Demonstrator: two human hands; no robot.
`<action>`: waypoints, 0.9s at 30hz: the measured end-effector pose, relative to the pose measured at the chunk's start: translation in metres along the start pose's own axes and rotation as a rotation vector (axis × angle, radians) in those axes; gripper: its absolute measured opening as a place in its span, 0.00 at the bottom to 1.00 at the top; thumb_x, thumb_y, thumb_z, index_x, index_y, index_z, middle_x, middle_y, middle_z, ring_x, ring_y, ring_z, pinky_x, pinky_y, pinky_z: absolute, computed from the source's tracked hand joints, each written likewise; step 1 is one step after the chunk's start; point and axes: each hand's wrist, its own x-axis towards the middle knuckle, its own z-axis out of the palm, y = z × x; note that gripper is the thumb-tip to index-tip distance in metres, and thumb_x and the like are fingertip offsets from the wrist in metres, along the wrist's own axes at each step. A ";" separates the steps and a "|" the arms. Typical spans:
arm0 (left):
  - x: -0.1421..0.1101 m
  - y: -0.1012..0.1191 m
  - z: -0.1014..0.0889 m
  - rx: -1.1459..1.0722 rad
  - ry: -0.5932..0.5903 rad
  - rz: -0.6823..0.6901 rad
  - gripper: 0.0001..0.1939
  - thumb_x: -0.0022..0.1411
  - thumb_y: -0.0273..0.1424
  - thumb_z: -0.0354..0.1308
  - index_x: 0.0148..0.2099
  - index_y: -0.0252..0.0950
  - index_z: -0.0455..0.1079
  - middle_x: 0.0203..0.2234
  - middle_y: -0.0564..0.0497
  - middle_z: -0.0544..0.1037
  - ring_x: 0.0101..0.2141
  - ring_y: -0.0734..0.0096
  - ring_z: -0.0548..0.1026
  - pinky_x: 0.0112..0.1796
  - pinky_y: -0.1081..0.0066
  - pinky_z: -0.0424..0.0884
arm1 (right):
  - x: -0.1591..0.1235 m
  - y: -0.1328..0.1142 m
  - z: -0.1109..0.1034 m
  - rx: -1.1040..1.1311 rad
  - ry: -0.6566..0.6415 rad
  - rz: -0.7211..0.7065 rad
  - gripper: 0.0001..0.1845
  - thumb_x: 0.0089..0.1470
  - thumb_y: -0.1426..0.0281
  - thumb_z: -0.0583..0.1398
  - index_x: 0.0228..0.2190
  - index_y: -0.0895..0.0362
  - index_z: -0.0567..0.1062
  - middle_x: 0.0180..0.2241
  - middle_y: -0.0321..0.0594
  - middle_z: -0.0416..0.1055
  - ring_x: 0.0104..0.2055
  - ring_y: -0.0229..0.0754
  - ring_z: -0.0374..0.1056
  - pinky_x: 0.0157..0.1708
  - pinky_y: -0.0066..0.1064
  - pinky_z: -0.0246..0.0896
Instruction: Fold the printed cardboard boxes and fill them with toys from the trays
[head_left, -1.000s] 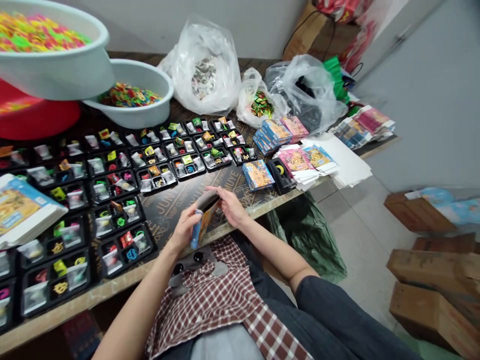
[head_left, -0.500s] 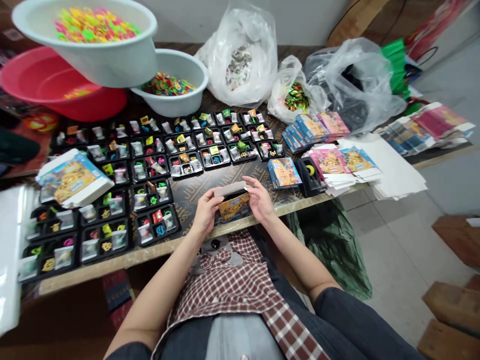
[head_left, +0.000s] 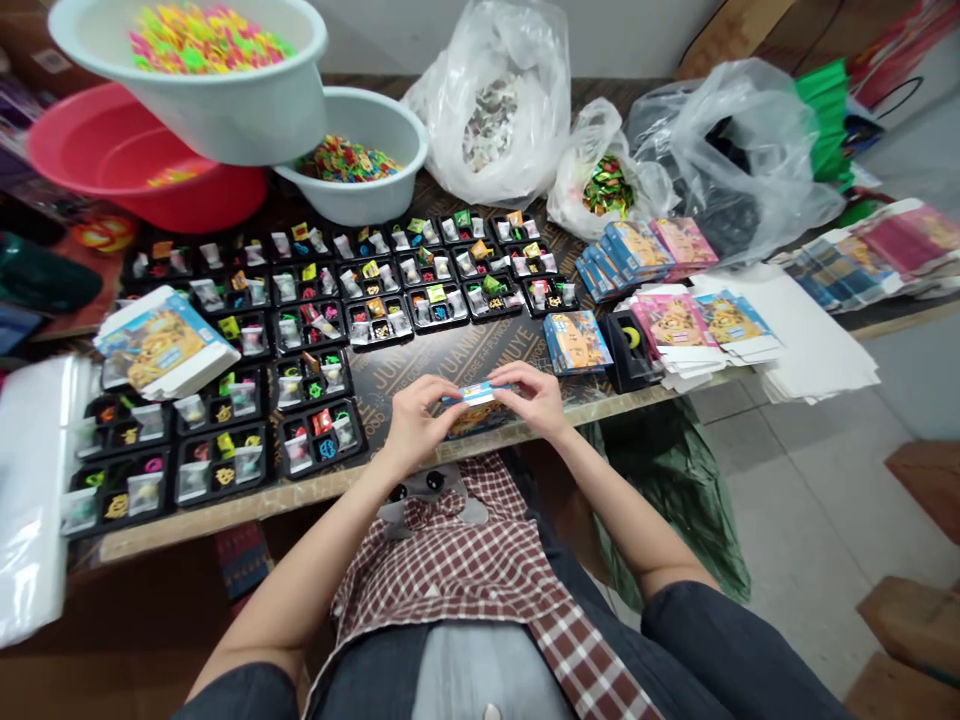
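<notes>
A small printed cardboard box (head_left: 478,393) stands upright at the table's front edge, its blue-and-white top flap lying across the opening. My left hand (head_left: 420,415) grips its left end, and my right hand (head_left: 534,400) grips the right end, with thumbs and fingers on the top edge. Beyond my right hand sits a stack of closed blue boxes (head_left: 576,342), beside a black tape dispenser (head_left: 628,350). To the left of my hands, a black compartment tray (head_left: 322,437) holds small wrapped pieces and plastic trinkets.
Several more filled black trays (head_left: 379,322) cover the table's left and middle. Flat box blanks (head_left: 161,345) lie on some of them. Behind stand a red basin (head_left: 82,150), a pale tub (head_left: 375,200) and plastic bags (head_left: 517,150). More pink and blue blanks (head_left: 679,320) lie right.
The box's grey-white flap stood raised before; now it is folded down over the top, showing its printed side. Both hands have closed in on the top edge. The view has shifted slightly.
</notes>
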 end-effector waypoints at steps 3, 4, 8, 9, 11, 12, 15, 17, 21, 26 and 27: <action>0.006 -0.001 -0.003 -0.017 -0.048 -0.076 0.06 0.50 0.35 0.67 0.28 0.38 0.78 0.24 0.50 0.81 0.26 0.67 0.77 0.31 0.69 0.72 | 0.004 -0.007 -0.009 -0.073 -0.070 -0.064 0.07 0.50 0.62 0.67 0.29 0.52 0.81 0.33 0.41 0.78 0.37 0.46 0.73 0.43 0.42 0.68; 0.008 -0.001 -0.003 -0.039 -0.063 -0.118 0.06 0.49 0.35 0.68 0.28 0.37 0.78 0.23 0.50 0.80 0.25 0.67 0.76 0.28 0.70 0.71 | 0.005 -0.009 -0.011 -0.077 -0.094 -0.059 0.07 0.51 0.61 0.66 0.29 0.52 0.81 0.32 0.40 0.78 0.36 0.45 0.73 0.41 0.40 0.68; 0.010 -0.004 -0.003 -0.059 -0.069 -0.119 0.07 0.52 0.34 0.67 0.27 0.36 0.77 0.22 0.50 0.80 0.23 0.69 0.77 0.26 0.72 0.71 | 0.012 -0.011 -0.013 -0.081 -0.128 -0.049 0.10 0.52 0.60 0.66 0.26 0.54 0.80 0.30 0.39 0.78 0.33 0.43 0.74 0.37 0.37 0.69; 0.009 -0.004 -0.002 -0.032 -0.062 -0.058 0.07 0.53 0.33 0.66 0.27 0.36 0.77 0.23 0.50 0.81 0.24 0.69 0.77 0.27 0.72 0.72 | 0.012 -0.011 -0.014 -0.080 -0.124 -0.060 0.11 0.52 0.60 0.66 0.26 0.54 0.80 0.30 0.40 0.79 0.33 0.43 0.74 0.37 0.36 0.69; 0.006 -0.005 -0.002 0.049 -0.057 0.101 0.08 0.56 0.32 0.64 0.27 0.36 0.76 0.25 0.49 0.81 0.27 0.69 0.78 0.30 0.72 0.73 | 0.013 -0.009 -0.015 -0.076 -0.125 -0.089 0.10 0.52 0.61 0.66 0.27 0.55 0.80 0.30 0.40 0.79 0.33 0.42 0.74 0.37 0.35 0.69; 0.003 -0.006 -0.002 0.098 -0.057 0.187 0.08 0.58 0.32 0.63 0.28 0.36 0.75 0.27 0.49 0.81 0.28 0.69 0.78 0.32 0.71 0.74 | 0.013 -0.007 -0.016 -0.078 -0.130 -0.104 0.10 0.53 0.62 0.66 0.27 0.55 0.80 0.30 0.40 0.79 0.33 0.42 0.75 0.37 0.34 0.70; -0.007 -0.010 -0.003 0.248 -0.033 0.404 0.06 0.63 0.30 0.59 0.33 0.37 0.75 0.33 0.46 0.82 0.32 0.68 0.79 0.35 0.69 0.75 | 0.008 -0.001 -0.018 -0.095 -0.137 -0.167 0.09 0.54 0.62 0.66 0.30 0.54 0.81 0.33 0.41 0.80 0.37 0.43 0.76 0.41 0.36 0.71; -0.010 -0.012 -0.003 0.324 -0.013 0.489 0.07 0.65 0.27 0.56 0.35 0.37 0.74 0.34 0.46 0.82 0.34 0.68 0.78 0.36 0.69 0.75 | 0.003 0.005 -0.017 -0.122 -0.118 -0.256 0.08 0.55 0.63 0.66 0.33 0.54 0.81 0.37 0.43 0.81 0.40 0.45 0.77 0.43 0.39 0.72; -0.006 -0.008 0.008 0.455 -0.065 0.543 0.08 0.66 0.29 0.55 0.33 0.36 0.70 0.32 0.47 0.79 0.32 0.69 0.76 0.34 0.70 0.73 | -0.012 0.011 -0.011 -0.275 -0.061 -0.446 0.06 0.59 0.66 0.62 0.32 0.53 0.80 0.39 0.44 0.81 0.44 0.46 0.75 0.45 0.43 0.71; 0.005 0.002 0.027 0.526 -0.151 0.551 0.10 0.69 0.26 0.49 0.43 0.36 0.72 0.32 0.48 0.77 0.33 0.68 0.74 0.34 0.71 0.70 | -0.024 0.016 -0.062 -0.577 0.143 -0.368 0.13 0.56 0.60 0.64 0.42 0.51 0.79 0.47 0.46 0.75 0.50 0.49 0.70 0.52 0.46 0.66; 0.006 0.003 0.029 0.534 -0.149 0.552 0.11 0.68 0.25 0.48 0.47 0.35 0.71 0.33 0.48 0.76 0.33 0.67 0.74 0.35 0.70 0.70 | -0.027 0.020 -0.084 -0.645 0.287 -0.281 0.15 0.57 0.60 0.63 0.44 0.52 0.79 0.47 0.46 0.74 0.50 0.50 0.69 0.53 0.47 0.65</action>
